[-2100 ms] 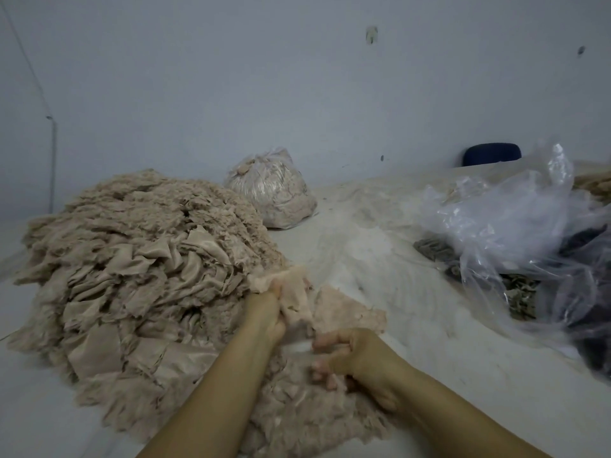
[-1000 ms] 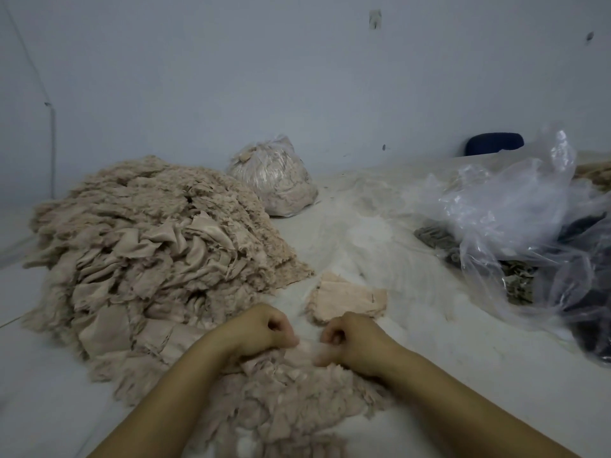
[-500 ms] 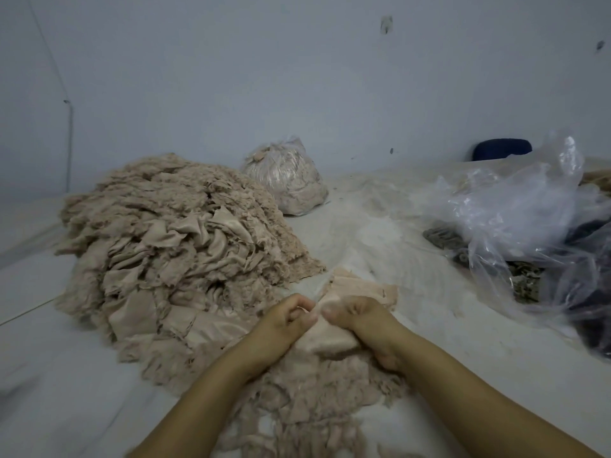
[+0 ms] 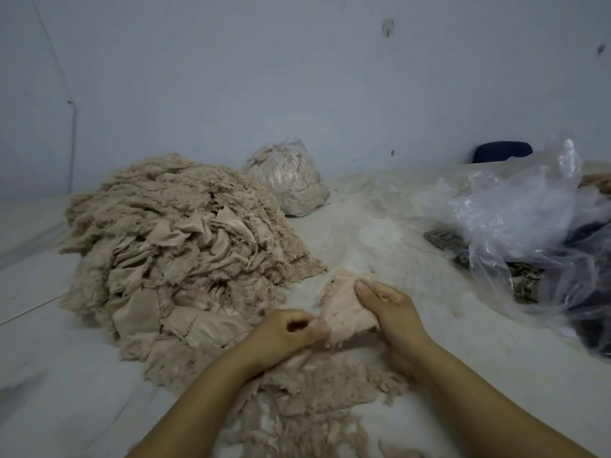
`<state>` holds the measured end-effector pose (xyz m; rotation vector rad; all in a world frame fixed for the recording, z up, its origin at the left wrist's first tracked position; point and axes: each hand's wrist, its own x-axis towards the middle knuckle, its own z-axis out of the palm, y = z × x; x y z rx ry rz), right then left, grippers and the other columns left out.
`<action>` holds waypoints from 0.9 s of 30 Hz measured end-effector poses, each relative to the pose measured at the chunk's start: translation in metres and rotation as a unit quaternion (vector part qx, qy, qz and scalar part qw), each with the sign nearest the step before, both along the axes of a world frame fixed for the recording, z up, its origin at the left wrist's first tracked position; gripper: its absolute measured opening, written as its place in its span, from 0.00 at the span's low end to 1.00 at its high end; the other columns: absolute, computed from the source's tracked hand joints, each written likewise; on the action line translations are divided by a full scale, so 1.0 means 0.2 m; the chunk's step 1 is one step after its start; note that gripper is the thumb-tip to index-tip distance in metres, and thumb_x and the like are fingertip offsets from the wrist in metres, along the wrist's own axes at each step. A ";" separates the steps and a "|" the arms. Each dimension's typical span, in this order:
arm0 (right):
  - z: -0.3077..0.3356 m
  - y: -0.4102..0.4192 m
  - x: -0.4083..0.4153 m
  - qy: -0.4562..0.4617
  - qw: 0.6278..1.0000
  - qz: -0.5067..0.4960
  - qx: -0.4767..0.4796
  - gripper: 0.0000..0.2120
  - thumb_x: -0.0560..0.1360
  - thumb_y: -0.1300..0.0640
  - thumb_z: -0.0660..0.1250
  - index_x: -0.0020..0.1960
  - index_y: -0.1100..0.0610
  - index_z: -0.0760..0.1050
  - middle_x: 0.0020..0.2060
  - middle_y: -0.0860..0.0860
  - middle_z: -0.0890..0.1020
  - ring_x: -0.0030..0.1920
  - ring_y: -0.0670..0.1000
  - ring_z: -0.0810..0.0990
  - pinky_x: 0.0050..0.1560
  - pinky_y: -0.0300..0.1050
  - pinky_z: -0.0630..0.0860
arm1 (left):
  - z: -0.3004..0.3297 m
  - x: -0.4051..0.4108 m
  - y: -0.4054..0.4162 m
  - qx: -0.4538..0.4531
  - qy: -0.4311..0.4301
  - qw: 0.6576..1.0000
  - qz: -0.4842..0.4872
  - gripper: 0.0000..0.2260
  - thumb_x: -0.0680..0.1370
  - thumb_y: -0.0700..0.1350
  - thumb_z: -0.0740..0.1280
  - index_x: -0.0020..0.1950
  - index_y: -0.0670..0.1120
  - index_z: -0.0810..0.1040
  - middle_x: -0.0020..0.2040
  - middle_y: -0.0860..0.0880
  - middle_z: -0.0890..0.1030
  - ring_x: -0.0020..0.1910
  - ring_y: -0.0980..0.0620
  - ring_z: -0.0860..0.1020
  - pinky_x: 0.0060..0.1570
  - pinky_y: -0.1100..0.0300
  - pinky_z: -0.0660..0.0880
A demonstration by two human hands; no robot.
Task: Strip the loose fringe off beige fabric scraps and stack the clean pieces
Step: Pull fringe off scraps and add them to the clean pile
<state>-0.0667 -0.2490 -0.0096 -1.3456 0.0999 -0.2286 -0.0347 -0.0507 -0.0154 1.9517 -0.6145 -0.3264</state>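
While pinching frayed fringe at the lower left edge of one beige scrap, left hand curled tight; right hand gripping the same scrap, thumb on top. Scrap between both hands, long axis tilted up and away, fringe nearer the left. Below, one litter of stripped fringe; left, one big scrap heap; beyond, one tied bag; right, loose plastic bags, number unclear.

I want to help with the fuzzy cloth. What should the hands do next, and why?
Probably pull the left hand away, tearing off more fringe. It pinches the frayed edge of the beige scrap, which the right hand holds.
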 end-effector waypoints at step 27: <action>-0.05 -0.10 -0.02 -0.018 0.951 -0.002 -0.309 0.08 0.78 0.50 0.64 0.42 0.50 0.79 0.38 0.42 0.82 0.40 0.39 0.79 0.40 0.30 0.71 | 0.11 0.05 -0.26 -0.242 0.212 0.912 0.256 0.15 0.77 0.51 0.66 0.54 0.39 0.77 0.41 0.41 0.84 0.38 0.45 0.84 0.33 0.57 0.78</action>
